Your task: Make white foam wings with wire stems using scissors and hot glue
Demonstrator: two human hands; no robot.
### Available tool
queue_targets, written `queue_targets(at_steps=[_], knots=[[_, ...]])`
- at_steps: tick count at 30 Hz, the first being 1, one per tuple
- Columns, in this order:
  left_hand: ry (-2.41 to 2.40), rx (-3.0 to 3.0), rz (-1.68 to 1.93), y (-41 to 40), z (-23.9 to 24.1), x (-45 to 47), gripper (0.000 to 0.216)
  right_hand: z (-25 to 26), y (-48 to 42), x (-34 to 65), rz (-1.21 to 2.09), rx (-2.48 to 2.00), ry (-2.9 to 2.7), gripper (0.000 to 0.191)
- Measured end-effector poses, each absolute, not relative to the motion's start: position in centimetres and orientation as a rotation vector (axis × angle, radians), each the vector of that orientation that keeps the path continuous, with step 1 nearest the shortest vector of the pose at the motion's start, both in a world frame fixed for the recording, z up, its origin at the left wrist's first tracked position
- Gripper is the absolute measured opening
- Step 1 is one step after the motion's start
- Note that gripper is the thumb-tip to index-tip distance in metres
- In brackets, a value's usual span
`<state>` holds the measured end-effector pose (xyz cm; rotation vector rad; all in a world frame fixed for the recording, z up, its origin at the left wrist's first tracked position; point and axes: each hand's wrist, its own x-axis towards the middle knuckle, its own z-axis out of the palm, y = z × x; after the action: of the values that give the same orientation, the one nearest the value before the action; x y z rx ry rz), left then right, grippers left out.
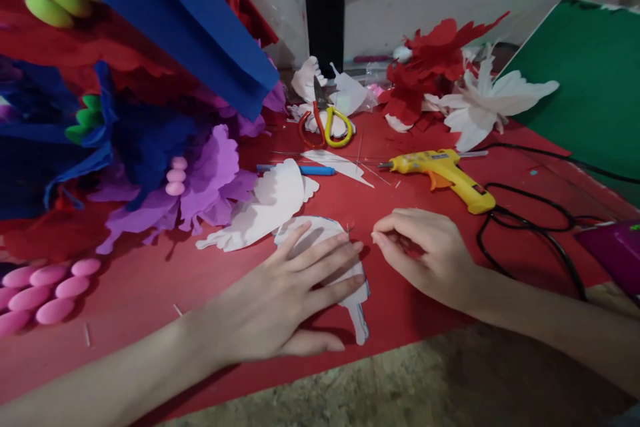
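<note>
White paper cutout [356, 320], edged in blue pen, is lying flat on the red sheet [425, 307] directly under the left hand [295, 300], which is pressing down on it with fingers spread wide and flat. Its long axis is running from the narrow stem, poking out beside the thumb on the near side, away toward the rounded top beyond the fingertips. The right hand [425, 257] is hovering just beside the left fingertips, its fingers curled narrow with thumb and forefinger pinched together; whether they are holding anything cannot be told. The left hand is the nearer one, touching the paper. Beyond the right hand a yellow glue gun [443, 173] is resting, cable trailing off. Farther off scissors [325, 123] are lying among white scraps, with purple flowers [200, 180] past the left hand.
</note>
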<state>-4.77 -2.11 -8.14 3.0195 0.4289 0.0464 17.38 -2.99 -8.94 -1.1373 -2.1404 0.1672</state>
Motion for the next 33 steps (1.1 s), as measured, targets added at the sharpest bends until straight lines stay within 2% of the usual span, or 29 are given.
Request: queue_targets(at_steps=[6, 15, 22, 25, 33], knots=[[0.319, 2.982, 0.016, -2.2, -7.8, -4.8, 0.057, -9.3, -2.5, 17.5, 0.375, -1.282, -2.045, 0.017], [0.28, 2.952, 0.112, -2.1, -8.6, -5.0, 0.05, -8.7, -1.1, 16.6, 0.364, -1.124, -2.172, 0.011], [0.346, 2.961, 0.184, -2.5, -8.6, -5.1, 0.055, -8.0, 1.3, 13.6, 0.632, -1.391, -2.31, 0.004], [0.29, 2.952, 0.293, -2.6, -8.5, -5.0, 0.053, -7.9, 2.2, 13.0, 0.734, -1.416, -2.331, 0.009], [0.477, 2.674, 0.929, -2.7, -8.4, -5.0, 0.015, -6.5, 3.0, 12.8, 1.114, -1.472, -2.285, 0.008]])
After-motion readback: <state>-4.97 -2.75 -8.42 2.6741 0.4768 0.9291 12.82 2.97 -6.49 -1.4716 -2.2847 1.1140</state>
